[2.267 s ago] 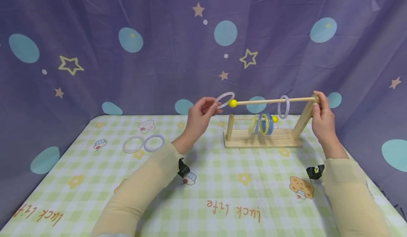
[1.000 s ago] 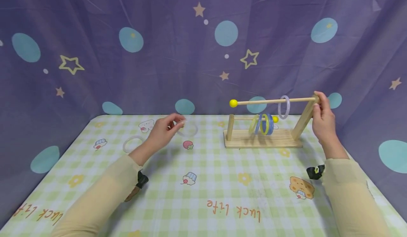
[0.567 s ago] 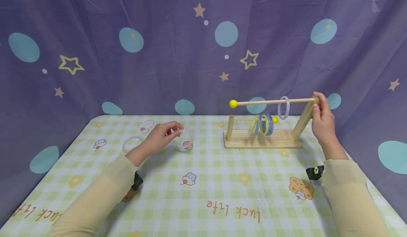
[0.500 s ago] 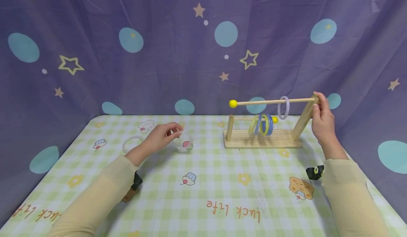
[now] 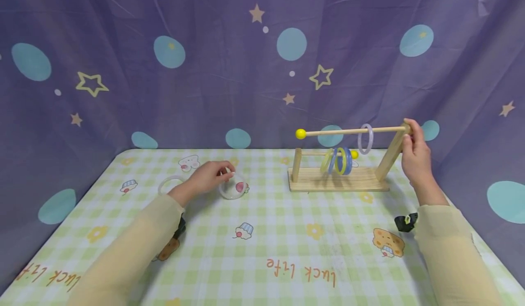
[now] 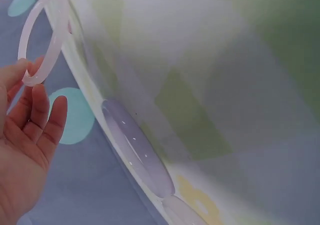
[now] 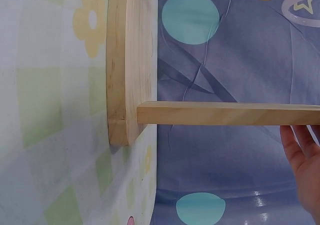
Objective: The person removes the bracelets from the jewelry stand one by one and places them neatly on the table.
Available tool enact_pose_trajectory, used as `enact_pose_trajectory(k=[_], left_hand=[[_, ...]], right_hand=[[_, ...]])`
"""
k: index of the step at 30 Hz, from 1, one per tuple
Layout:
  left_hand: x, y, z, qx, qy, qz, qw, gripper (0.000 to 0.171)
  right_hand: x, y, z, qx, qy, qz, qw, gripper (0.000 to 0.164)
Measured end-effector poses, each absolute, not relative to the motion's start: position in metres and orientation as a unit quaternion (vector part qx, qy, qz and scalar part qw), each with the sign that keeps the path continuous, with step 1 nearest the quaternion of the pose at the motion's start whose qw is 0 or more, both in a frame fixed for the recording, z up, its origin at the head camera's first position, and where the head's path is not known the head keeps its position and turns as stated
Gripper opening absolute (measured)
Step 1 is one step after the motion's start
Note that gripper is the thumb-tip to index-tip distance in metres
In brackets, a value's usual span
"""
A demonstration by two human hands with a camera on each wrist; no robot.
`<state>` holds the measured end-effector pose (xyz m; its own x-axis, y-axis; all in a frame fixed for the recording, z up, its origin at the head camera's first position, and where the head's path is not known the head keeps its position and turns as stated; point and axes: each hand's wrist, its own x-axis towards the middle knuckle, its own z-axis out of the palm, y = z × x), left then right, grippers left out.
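Pale pink ring, pinched by its edge above the bench!
Left hand has it between thumb and fingers, their gap just the edge's thickness; the loop reaches out beyond the fingers; left forearm slants in from the near left; over on the right, right hand grips the top of the wooden post, right forearm stretched forward.

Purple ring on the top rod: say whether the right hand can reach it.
Probably yes: nothing stands between the purple ring and the right hand along the top rod, though that hand would likely have to release the post.
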<state>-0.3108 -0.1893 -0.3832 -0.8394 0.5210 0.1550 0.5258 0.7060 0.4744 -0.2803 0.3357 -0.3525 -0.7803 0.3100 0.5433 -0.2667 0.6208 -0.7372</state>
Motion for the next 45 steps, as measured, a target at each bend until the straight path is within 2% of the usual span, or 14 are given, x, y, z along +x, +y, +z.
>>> enact_pose_trajectory(k=[24,45], left_hand=[[-0.348,-0.193,-0.397,-0.220,-0.947,-0.229,-0.047,0.006],[-0.351,-0.197,-0.397,-0.209,-0.943,-0.252,-0.055,0.006]], right_hand=[[-0.281,0.336,-0.354,-0.008,-0.836,0.434,0.336,0.039],[-0.279,0.334,-0.352,0.000,-0.835,0.439,0.332,0.040]])
